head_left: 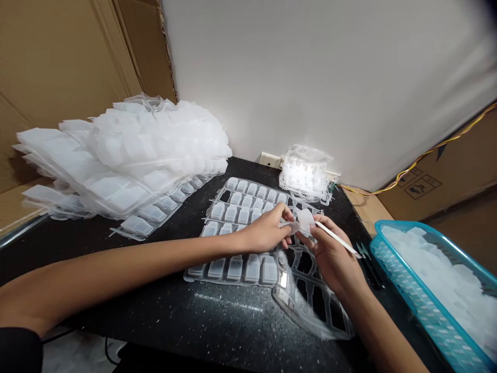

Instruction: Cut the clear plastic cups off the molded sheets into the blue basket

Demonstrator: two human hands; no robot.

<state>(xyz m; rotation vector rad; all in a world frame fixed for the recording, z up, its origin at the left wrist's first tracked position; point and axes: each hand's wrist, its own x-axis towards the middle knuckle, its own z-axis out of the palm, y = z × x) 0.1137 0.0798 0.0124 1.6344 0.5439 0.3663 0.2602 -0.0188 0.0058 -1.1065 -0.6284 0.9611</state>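
Observation:
My left hand (269, 228) is closed, its fingers pinching a small translucent plastic piece (294, 228). Close beside it, my right hand (334, 251) is closed around a slim white pen-like tool (339, 240). The fingertips of that hand are also at a second frosted piece (305, 218); whether the two pieces are joined I cannot tell. Beneath both hands lies a moulded plastic sheet (244, 215) with rows of raised frosted shapes. Its right-hand part (310, 316) has open gaps where the black tabletop shows through, and its front edge curls up.
A tall heap of similar sheets (155, 145) stands at the left on the black table (163, 316). A smaller stack of frames (305, 173) is by the wall. At the right are a blue basket (407, 290) of loose pieces, dark pointed tools (368, 264) and a yellow wire (404, 176).

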